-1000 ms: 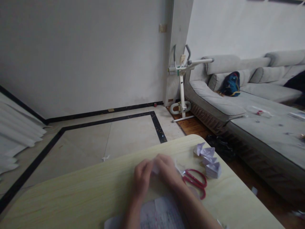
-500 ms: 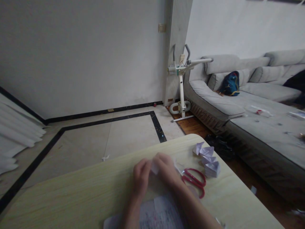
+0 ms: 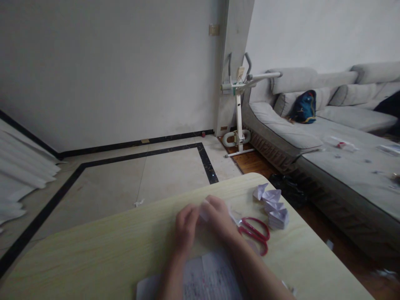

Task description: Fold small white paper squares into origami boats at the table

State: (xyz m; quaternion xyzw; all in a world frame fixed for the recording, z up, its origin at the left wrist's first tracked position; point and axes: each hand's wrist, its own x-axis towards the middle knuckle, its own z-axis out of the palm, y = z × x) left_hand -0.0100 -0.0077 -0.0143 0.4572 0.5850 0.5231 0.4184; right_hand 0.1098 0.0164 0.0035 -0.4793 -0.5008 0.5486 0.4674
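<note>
A small piece of white paper [image 3: 204, 211] sits between the two hands, a little above or on the middle of the table [image 3: 93, 258]; the fingers hide whether it touches the top. The left hand [image 3: 186, 227] pinches its left side between thumb and fingers, and the right hand [image 3: 218, 218] grasps it from the right, covering much of it.

It should be very light and thin — easily creased, easily torn, hardly slippery — and is best held at edges or folds with fingertip pressure, since a hard squeeze would likely crush its shape. What shows is pale, plain and slightly blurred; its outline and any folds are too covered to tell.

Just right of the right hand lie scissors [image 3: 253, 236] with red handles, their blades partly hidden. Farther right, near the table's edge, folded paper shapes [image 3: 277, 218] stand in a pointed, touching row. On the near side, under the forearms, lies a sheet with writing [image 3: 206, 277]. Beyond the table on the right is a grey sofa [image 3: 343, 175].
</note>
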